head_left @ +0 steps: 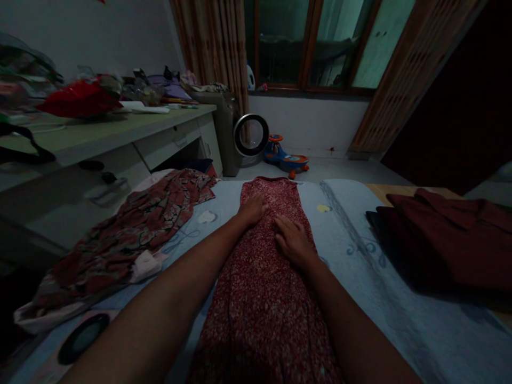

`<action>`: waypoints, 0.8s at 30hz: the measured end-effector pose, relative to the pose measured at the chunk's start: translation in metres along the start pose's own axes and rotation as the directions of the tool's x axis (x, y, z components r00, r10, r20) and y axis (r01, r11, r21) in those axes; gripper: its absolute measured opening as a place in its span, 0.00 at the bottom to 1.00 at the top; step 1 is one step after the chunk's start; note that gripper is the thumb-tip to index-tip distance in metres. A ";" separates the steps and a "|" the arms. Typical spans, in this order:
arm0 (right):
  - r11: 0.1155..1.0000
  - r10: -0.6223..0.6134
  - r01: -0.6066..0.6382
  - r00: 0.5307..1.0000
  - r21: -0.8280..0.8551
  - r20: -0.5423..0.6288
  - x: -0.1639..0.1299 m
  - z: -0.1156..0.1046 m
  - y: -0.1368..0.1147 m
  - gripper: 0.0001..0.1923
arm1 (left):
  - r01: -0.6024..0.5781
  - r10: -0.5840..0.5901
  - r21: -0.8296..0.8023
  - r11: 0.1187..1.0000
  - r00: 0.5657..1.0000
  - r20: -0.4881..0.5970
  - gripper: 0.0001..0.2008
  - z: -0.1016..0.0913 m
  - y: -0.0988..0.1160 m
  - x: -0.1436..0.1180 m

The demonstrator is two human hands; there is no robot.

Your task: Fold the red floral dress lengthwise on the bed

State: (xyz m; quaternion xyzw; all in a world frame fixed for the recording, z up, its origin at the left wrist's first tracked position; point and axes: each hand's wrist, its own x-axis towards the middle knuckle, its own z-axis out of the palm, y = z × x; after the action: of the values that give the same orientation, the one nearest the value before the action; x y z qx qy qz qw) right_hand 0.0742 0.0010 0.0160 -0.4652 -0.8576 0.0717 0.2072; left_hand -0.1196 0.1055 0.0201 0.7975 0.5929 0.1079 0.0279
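Red floral dress [264, 288] laid lengthwise on bed [400, 298]; left hand [253, 209] and right hand [294, 241] pressed flat, fingers loosely spread, probably smoothing fabric; light poor.

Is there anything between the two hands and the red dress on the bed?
Nothing visible. The left hand and the right hand both lie flat on the red dress, palms down on its upper part.
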 end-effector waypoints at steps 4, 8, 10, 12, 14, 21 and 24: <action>0.998 0.051 -0.045 0.989 -0.045 0.141 -0.002 -0.002 -0.006 0.29 | 0.064 -0.065 0.012 0.998 0.996 0.054 0.27 0.004 -0.013 0.026; 0.994 0.088 -0.074 0.977 -0.081 0.196 -0.002 -0.001 -0.007 0.29 | 0.114 -0.115 0.014 0.993 0.990 0.076 0.33 0.017 -0.022 0.032; 0.993 0.098 -0.082 0.975 -0.088 0.197 -0.003 0.000 -0.008 0.29 | 0.121 -0.122 0.020 0.992 0.990 0.070 0.34 0.024 -0.024 0.031; 0.992 0.108 -0.093 0.976 -0.084 0.190 -0.003 0.001 -0.009 0.28 | 0.124 -0.126 0.028 0.992 0.990 0.062 0.36 0.027 -0.025 0.030; 0.991 0.119 -0.108 0.978 -0.074 0.172 -0.003 -0.001 -0.010 0.26 | 0.138 -0.140 0.040 0.990 0.988 0.060 0.37 0.028 -0.025 0.029; 0.984 0.157 -0.153 0.987 -0.097 0.039 -0.001 -0.008 -0.008 0.14 | 0.176 -0.180 0.050 0.983 0.980 0.086 0.40 0.024 -0.023 0.029; 0.967 0.189 -0.188 0.982 -0.171 -0.008 -0.001 -0.011 -0.004 0.11 | 0.181 -0.183 0.035 0.983 0.979 0.085 0.41 0.024 -0.023 0.028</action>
State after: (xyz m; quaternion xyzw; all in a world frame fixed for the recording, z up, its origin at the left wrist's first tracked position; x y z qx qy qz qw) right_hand 0.0757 -0.0029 0.0268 -0.5603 -0.8134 0.0192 0.1553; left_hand -0.1286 0.1410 -0.0033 0.7442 0.6630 0.0618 0.0531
